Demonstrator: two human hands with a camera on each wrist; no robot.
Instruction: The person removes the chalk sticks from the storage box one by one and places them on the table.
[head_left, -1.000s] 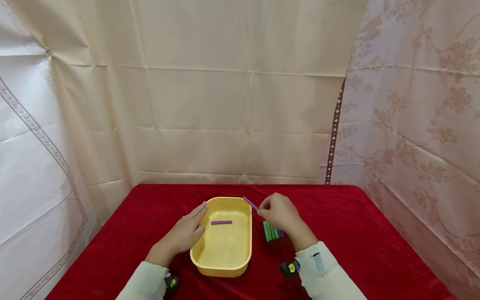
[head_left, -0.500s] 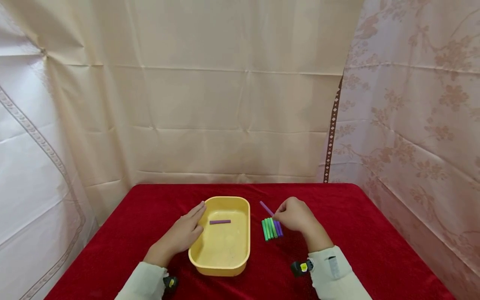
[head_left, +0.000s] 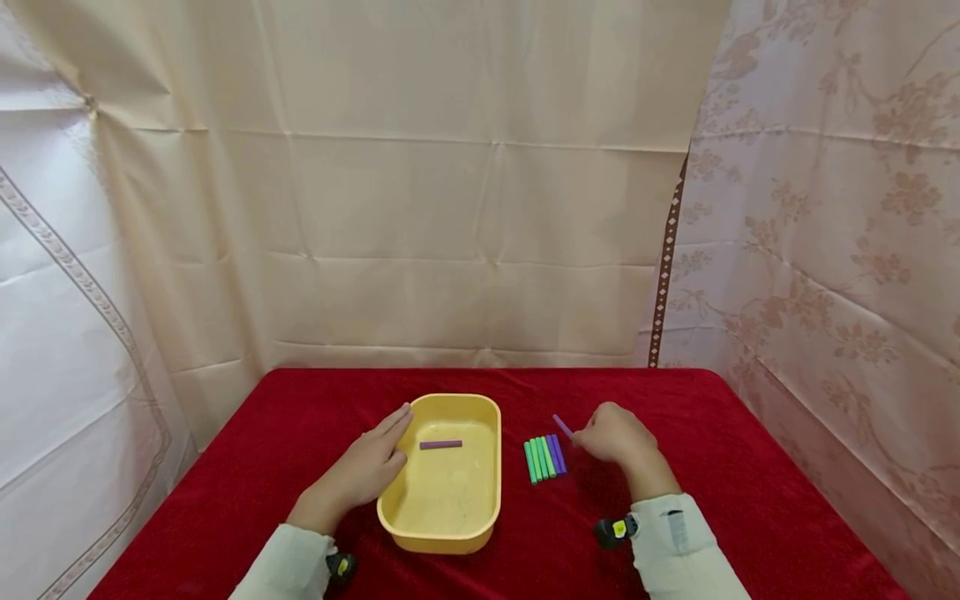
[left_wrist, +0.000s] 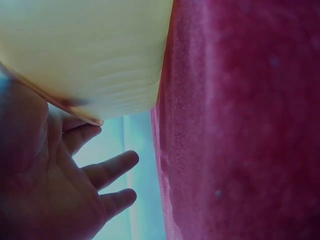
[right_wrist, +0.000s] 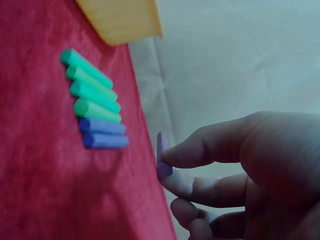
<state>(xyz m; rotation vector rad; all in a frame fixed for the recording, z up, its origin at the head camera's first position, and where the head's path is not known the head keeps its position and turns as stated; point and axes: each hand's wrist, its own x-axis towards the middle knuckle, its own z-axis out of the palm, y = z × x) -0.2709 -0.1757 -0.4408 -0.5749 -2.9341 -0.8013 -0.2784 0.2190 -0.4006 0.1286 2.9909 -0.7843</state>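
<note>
My right hand (head_left: 617, 433) pinches a purple stick of chalk (head_left: 562, 427) between thumb and fingertips, a little to the right of a row of chalk. The right wrist view shows the chalk stick (right_wrist: 161, 155) held at its lower end, other fingers curled below. That row has several green chalk sticks (head_left: 540, 458) and two violet ones (head_left: 556, 454), side by side. My left hand (head_left: 360, 467) rests on the left rim of a yellow plastic tub (head_left: 439, 543), fingers straight. In the left wrist view, its spread fingers (left_wrist: 112, 169) show beside the tub wall. One purple chalk stick (head_left: 441, 445) lies inside the tub.
A red velvet cloth (head_left: 300, 417) covers the table. Behind it hangs a cream curtain (head_left: 465, 208), with patterned curtains (head_left: 847, 250) on the right side. Both wrists wear small black cameras (head_left: 613, 532).
My right hand has moved right, from beside the tub's far right rim to past the chalk row, carrying the purple chalk. The row is now uncovered. My left hand stays at the tub.
</note>
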